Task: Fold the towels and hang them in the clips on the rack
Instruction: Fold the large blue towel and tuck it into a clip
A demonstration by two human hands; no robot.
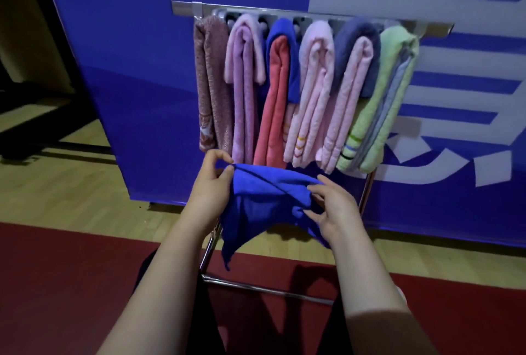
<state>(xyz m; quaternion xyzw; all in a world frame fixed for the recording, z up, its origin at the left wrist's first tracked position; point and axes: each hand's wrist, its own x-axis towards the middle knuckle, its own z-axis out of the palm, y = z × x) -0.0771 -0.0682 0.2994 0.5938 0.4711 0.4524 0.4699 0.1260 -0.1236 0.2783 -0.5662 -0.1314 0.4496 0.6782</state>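
Note:
I hold a bright blue towel (264,201) in front of me, just below the rack. My left hand (210,184) pinches its upper left corner between thumb and fingers. My right hand (330,206) grips its right side, fingers curled into the cloth. A loose corner of the towel hangs down between my arms. The grey clip rack (284,17) stands ahead with several folded towels hanging from it: a dusty-red one (210,81), a lilac one (244,76), a blue-and-coral one (280,84), pale pink ones (316,84), and a green one (390,84).
The rack's chrome legs (267,288) run down to the floor between my arms. A blue banner wall (142,70) with white shapes stands behind it. Below are a wooden floor (57,189) and a red mat (71,283).

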